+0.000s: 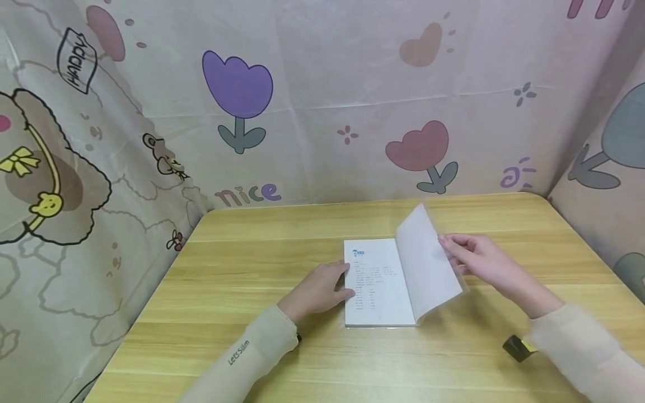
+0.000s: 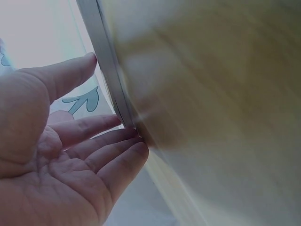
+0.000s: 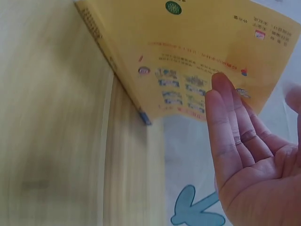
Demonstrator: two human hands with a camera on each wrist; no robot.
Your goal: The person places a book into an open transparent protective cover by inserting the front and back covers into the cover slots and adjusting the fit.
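Note:
A book [image 1: 375, 280] lies on the wooden table with a printed page face up. Its cover [image 1: 428, 263] stands raised at a slant on the right; the inner side is white. In the right wrist view the outer side of the cover [image 3: 197, 52] is yellow with small pictures and text. My right hand [image 1: 473, 254] holds the cover by its outer edge, thumb and fingers at that edge. At the book's left edge rests my left hand [image 1: 317, 288], thumb over the page margin. In the left wrist view the left fingers [image 2: 122, 167] extend against the book's side [image 2: 110, 66].
A black and yellow object [image 1: 519, 348] lies by the right sleeve. Something small and dark [image 1: 299, 338] is mostly hidden by the left sleeve. A patterned cloth [image 1: 322, 112] hangs behind and beside the wooden table [image 1: 242, 268].

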